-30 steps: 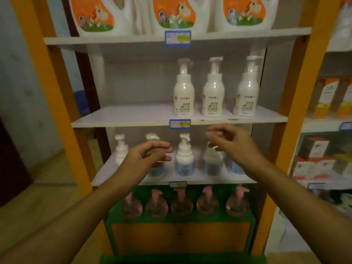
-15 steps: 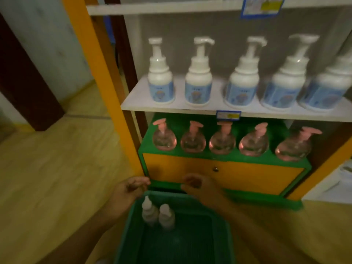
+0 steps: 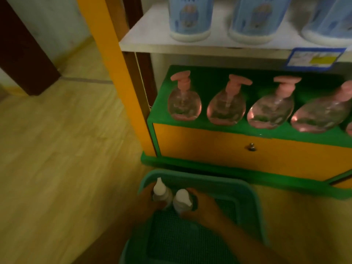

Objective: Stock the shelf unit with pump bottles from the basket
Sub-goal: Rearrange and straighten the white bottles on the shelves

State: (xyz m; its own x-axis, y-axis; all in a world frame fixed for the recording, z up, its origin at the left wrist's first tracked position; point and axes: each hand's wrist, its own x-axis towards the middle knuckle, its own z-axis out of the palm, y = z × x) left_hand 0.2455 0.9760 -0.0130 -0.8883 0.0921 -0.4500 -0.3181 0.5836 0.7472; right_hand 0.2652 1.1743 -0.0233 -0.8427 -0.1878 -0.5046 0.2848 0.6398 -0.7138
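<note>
A green basket (image 3: 253, 199) sits on the floor in front of the shelf unit (image 3: 114, 77). Two white-capped pump bottles stand in its far left corner. My left hand (image 3: 145, 201) wraps around the left bottle (image 3: 160, 191). My right hand (image 3: 203, 205) curls around the right bottle (image 3: 182, 201). Both bottles stand upright inside the basket. On the green ledge (image 3: 158, 113) above, several clear pink pump bottles (image 3: 184, 101) stand in a row. White bottles with blue labels (image 3: 190, 16) line the white shelf (image 3: 144, 40) higher up.
An orange cabinet front with a small metal knob (image 3: 251, 146) sits under the green ledge. A blue price tag (image 3: 314, 59) hangs on the white shelf edge. Wooden floor (image 3: 57, 149) spreads to the left, with a dark door frame (image 3: 24, 54) at the far left.
The view has dropped from the upper shelves to the basket. Both hands came down from the shelf into the basket and closed around the two white-capped bottles.
</note>
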